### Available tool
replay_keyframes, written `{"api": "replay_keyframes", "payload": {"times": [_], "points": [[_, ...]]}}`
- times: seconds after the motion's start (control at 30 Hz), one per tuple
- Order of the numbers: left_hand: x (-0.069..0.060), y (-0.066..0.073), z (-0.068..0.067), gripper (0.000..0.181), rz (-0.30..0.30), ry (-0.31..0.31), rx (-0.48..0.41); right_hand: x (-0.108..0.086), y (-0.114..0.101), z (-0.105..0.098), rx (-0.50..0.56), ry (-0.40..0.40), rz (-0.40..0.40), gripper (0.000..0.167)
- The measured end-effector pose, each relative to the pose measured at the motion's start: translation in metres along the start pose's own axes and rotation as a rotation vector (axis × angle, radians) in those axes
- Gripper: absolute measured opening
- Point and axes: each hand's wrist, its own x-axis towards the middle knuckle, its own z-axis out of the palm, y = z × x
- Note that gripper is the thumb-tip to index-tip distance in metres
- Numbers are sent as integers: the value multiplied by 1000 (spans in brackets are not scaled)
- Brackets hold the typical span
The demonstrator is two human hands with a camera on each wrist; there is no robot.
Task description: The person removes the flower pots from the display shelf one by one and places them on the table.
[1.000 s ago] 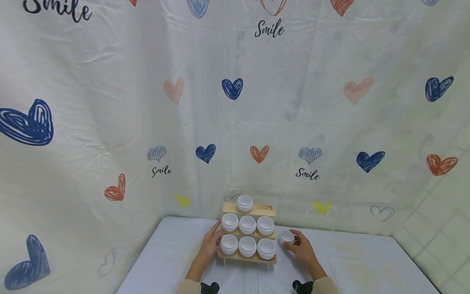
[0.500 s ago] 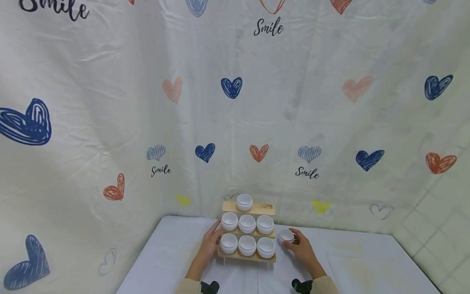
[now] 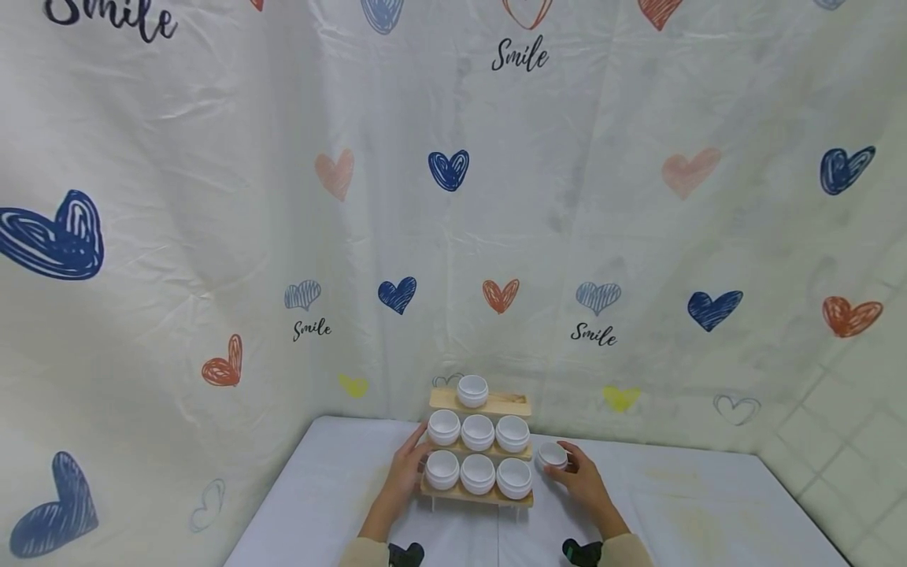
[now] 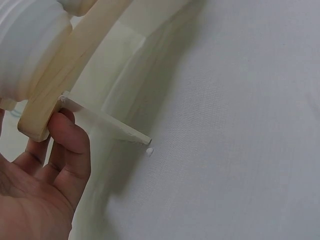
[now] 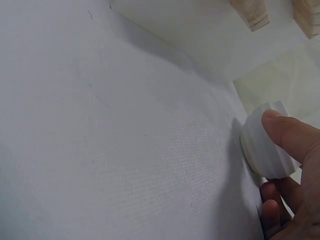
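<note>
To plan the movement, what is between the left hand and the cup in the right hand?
A wooden rack with seven white cups stands between them, as the head view shows.

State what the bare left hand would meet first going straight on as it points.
The tiered stand with pale wooden shelves: the left hand grips a shelf's end, so pushing on would probably press there first. Depth beyond is unclear.

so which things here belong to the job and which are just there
Likely part of the job:
three-tier wooden rack, gripped by the left hand
seven white cups on its tiers
loose white cup, held by the right hand

Just surroundings:
heart-print cloth behind
white table surface
</note>
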Motion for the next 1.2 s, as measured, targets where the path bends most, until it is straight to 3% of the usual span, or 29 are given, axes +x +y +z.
{"api": "replay_keyframes", "payload": {"times": [0.33,0.57,1.2], "points": [[1,-3,1,68,12,0,10,-2,-3,-1,12,-12,11,74],[3,-6,0,66,33,2,-1,0,6,-1,-17,-1,-8,76],[2,-2,0,65,33,7,-8,-4,13,-6,61,47,-12,78]]}}
